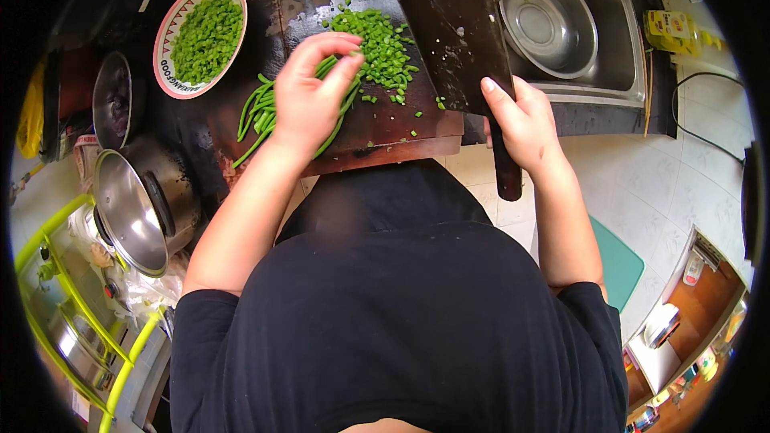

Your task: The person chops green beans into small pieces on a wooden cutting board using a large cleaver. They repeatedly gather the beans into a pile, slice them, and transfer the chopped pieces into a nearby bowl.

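My right hand (pixel 521 124) grips the dark handle of a wide cleaver (pixel 453 28). Its broad dark blade, dotted with wet bits, is raised over the right part of the wooden cutting board (pixel 393 140). Thumb and fingers of my left hand (pixel 313 88) are pinched together above the board, with a small green bit of bean at the tips. Beneath and beside that hand lie long uncut green beans (pixel 261 116), partly hidden by it. A heap of chopped green beans (pixel 385 44) spreads beyond, between the hand and the blade. Several loose pieces are scattered near the board's front edge.
A pink-rimmed bowl (pixel 164 80) full of chopped beans stands at the left. On the right, a metal basin (pixel 549 24) sits in the steel sink (pixel 622 48), with a yellow bottle (pixel 672 32) beyond. A steel pot (pixel 172 184) and a dark pan (pixel 112 100) are at far left.
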A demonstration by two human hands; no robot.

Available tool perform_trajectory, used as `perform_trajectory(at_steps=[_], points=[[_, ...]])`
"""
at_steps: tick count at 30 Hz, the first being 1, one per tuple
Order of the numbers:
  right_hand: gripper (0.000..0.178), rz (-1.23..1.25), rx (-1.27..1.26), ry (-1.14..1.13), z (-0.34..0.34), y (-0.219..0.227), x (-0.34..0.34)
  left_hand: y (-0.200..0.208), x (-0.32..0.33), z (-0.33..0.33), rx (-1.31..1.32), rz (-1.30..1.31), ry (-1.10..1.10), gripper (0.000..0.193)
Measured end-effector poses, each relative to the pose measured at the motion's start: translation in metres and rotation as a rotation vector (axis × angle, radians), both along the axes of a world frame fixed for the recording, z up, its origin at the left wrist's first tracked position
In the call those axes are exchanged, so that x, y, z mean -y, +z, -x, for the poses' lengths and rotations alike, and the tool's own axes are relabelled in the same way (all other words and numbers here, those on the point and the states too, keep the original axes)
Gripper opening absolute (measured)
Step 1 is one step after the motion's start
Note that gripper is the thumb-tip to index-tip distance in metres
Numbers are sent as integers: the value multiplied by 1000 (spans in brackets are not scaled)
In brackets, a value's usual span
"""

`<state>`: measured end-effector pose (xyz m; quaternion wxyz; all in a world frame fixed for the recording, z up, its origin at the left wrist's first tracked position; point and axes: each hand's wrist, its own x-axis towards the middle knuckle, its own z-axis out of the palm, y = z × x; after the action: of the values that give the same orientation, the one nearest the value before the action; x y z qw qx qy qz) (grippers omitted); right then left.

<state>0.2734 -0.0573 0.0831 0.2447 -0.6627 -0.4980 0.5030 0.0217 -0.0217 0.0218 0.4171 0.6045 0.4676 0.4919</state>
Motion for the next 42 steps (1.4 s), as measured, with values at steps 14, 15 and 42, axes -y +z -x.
perform_trajectory(at_steps=[14,15,42], points=[[38,-8,34,24,-10,-14,-2,71,-3,52,416,-38,155,15],[38,-5,30,24,-11,-15,-2,84,0,58,444,-62,142,16],[35,29,-31,-5,-21,-18,4,-2,-9,-27,-967,-479,-347,14]])
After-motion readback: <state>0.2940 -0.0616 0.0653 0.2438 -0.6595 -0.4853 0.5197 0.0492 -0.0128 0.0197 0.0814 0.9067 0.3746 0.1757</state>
